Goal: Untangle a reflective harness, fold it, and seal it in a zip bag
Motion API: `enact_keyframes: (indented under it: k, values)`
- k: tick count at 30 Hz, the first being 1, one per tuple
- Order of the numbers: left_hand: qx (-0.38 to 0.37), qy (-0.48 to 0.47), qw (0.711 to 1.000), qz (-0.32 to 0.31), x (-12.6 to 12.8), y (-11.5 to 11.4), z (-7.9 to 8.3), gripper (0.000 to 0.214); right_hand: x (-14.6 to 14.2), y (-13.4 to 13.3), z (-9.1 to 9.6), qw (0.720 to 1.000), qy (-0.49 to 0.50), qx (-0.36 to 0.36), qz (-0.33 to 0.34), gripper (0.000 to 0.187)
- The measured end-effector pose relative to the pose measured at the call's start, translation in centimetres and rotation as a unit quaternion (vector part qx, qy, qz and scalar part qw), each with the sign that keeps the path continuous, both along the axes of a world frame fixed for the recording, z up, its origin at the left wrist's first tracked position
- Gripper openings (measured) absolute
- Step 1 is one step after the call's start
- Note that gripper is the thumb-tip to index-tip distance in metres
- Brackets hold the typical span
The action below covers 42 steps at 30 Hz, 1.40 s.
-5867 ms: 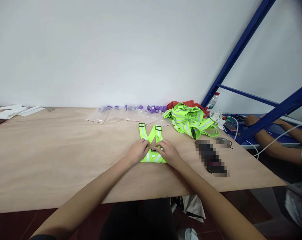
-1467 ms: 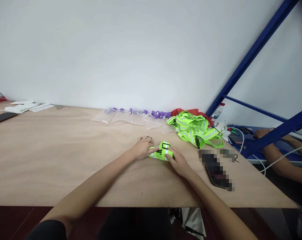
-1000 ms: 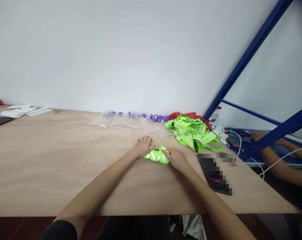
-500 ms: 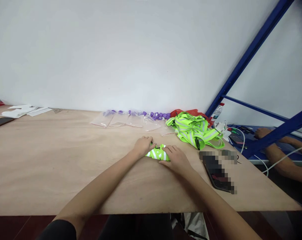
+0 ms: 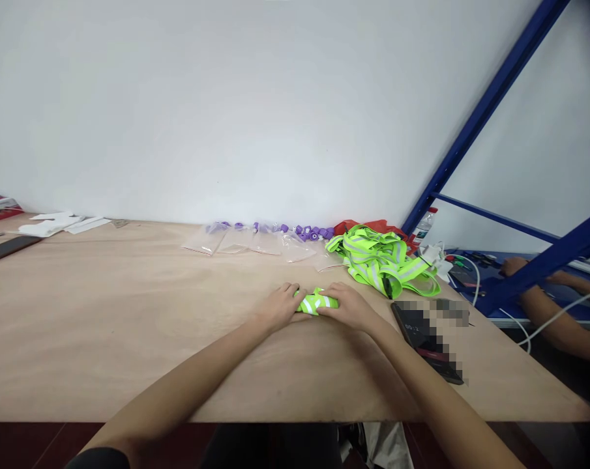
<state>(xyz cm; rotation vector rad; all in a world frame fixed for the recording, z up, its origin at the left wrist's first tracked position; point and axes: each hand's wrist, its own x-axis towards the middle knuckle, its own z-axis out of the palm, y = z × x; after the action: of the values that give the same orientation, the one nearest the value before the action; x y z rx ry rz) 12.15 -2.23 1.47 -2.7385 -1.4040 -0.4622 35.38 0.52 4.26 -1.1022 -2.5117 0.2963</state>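
A neon yellow-green reflective strap vest (image 5: 317, 303), folded into a small bundle, lies on the wooden table (image 5: 128, 312) between my hands. My left hand (image 5: 278, 305) curls around its left end. My right hand (image 5: 351, 305) covers its right end with fingers closed over the fabric. A loose pile of the same reflective vests (image 5: 380, 260) lies beyond my right hand.
Clear plastic bags (image 5: 246, 240) and small purple parts (image 5: 309, 232) line the wall. A dark phone (image 5: 429, 339) lies to the right of my right hand. Another person's arm (image 5: 553, 312) rests beside the blue frame (image 5: 534, 267). White papers (image 5: 55, 225) lie far left.
The vest went from laid out with straps spread to a tightly folded bundle. Both hands have closed in on its two ends.
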Motion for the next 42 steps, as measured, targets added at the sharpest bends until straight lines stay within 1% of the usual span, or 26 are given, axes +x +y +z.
enact_keyframes:
  k: [2,5,10,15,20,23,26,28,31,34,38,42]
  values:
    - [0.003,0.007,1.0,-0.007,-0.3,0.1,-0.2,0.055,0.0,0.3,0.0,1.0,0.019,-0.022,-0.002,0.026]
    - [0.01,0.014,1.0,-0.013,-0.2,0.2,-0.3,0.051,0.0,0.7,-0.2,0.997,0.042,-0.066,-0.009,0.031]
    - [0.013,0.017,1.0,-0.02,0.0,0.1,-0.3,0.049,0.0,1.3,0.0,0.987,0.048,-0.154,0.01,0.036]
    - [0.009,0.011,1.0,-0.022,0.0,0.0,-0.2,0.051,-0.3,1.6,0.6,0.981,0.057,-0.185,0.025,0.042]
    - [-0.001,-0.002,1.0,-0.016,0.1,0.0,-0.2,0.051,-0.9,0.9,-0.3,0.984,0.075,-0.163,0.018,0.055]
    - [-0.009,-0.016,1.0,-0.008,0.3,0.0,-0.2,0.049,-1.9,0.3,-1.0,0.989,0.065,-0.134,0.011,0.075]
    - [-0.022,-0.032,0.999,0.0,0.3,0.0,-0.3,0.045,-3.1,0.1,-1.1,0.997,-0.011,-0.073,-0.019,0.092]
    - [-0.034,-0.044,0.998,0.007,0.3,0.1,-0.3,0.042,-3.8,0.1,-0.9,0.996,-0.071,-0.034,-0.031,0.097]
    - [-0.056,-0.066,0.996,0.03,0.1,0.3,0.1,0.048,-4.2,0.3,-0.4,0.993,-0.115,-0.011,-0.029,0.098]
    - [-0.073,-0.08,0.993,0.042,-0.2,0.3,0.9,0.054,-4.1,0.4,-0.4,0.992,-0.128,-0.002,-0.019,0.091]
    - [-0.075,-0.073,0.994,0.015,-0.5,-0.1,2.0,0.049,-3.9,0.5,-0.8,0.992,-0.126,0.015,-0.002,0.079]
    - [-0.065,-0.053,0.996,0.002,-0.7,-0.7,2.3,0.039,-4.0,0.5,-0.8,0.993,-0.118,0.011,0.008,0.081]
